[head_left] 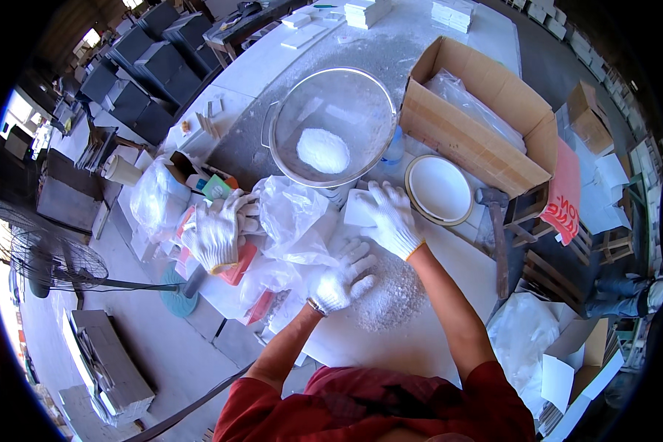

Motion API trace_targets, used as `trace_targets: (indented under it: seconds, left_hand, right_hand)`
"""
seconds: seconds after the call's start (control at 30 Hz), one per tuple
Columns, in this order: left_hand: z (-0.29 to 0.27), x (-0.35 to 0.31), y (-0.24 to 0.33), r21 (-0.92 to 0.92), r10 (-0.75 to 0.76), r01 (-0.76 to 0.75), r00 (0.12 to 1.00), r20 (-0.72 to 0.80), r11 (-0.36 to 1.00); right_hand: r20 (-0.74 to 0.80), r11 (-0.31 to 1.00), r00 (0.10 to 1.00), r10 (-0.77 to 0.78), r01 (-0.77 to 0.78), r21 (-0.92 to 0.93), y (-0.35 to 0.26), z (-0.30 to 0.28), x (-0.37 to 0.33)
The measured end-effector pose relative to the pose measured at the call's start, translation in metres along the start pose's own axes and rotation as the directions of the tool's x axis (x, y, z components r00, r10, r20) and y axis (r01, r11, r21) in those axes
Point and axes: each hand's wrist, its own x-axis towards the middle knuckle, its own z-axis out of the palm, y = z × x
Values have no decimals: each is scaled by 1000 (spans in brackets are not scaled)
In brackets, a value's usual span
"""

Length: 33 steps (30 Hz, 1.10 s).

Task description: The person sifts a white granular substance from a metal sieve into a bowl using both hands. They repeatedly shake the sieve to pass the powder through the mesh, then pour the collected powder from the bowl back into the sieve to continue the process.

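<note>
My left hand [339, 278], in a white knitted glove, lies over the left side of a heap of white granules [390, 298] with its fingers apart. Beyond it, my gloved right hand [394, 225] grips a flat white square piece [358, 209]; its underside is hidden. A large round sieve [331, 96] with a metal rim stands just past my right hand, a mound of white powder [323, 151] inside. Crumpled clear plastic [291, 221] bunches beside my left hand. A pair of spare white gloves [215, 230] rests on pinkish-red packages [237, 267] at the left.
Right of the sieve stand a white bowl [440, 188] and an open cardboard box [479, 121] with plastic inside. A hammer [496, 236] lies by the table's right edge. A black fan [48, 254] is at the left. White tile stacks [367, 13] sit at the far end.
</note>
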Motion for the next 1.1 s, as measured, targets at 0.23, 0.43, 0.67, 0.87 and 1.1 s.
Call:
trace_targets:
  seconds: [0.23, 0.43, 0.67, 0.87, 1.1]
  left_hand:
    - [-4, 7, 8, 43, 43, -43, 999, 14, 998]
    - [-6, 10, 19, 148, 49, -51, 999, 17, 988]
    - [6, 7, 18, 188, 29, -28, 1000, 1, 982]
    - [-1, 11, 23, 187, 77, -76, 997, 4, 979]
    - [31, 4, 31, 25, 116, -115, 991, -59, 993]
  right_hand:
    - [-363, 847, 861, 355, -132, 514, 8, -19, -99]
    - [16, 228, 727, 687, -237, 944, 40, 2, -190]
    - [-118, 453, 868, 483, -132, 882, -28, -12, -192]
    - [-263, 528, 662, 702, -237, 816, -24, -28, -213]
    - [-204, 639, 806, 556, -256, 725, -50, -14, -207]
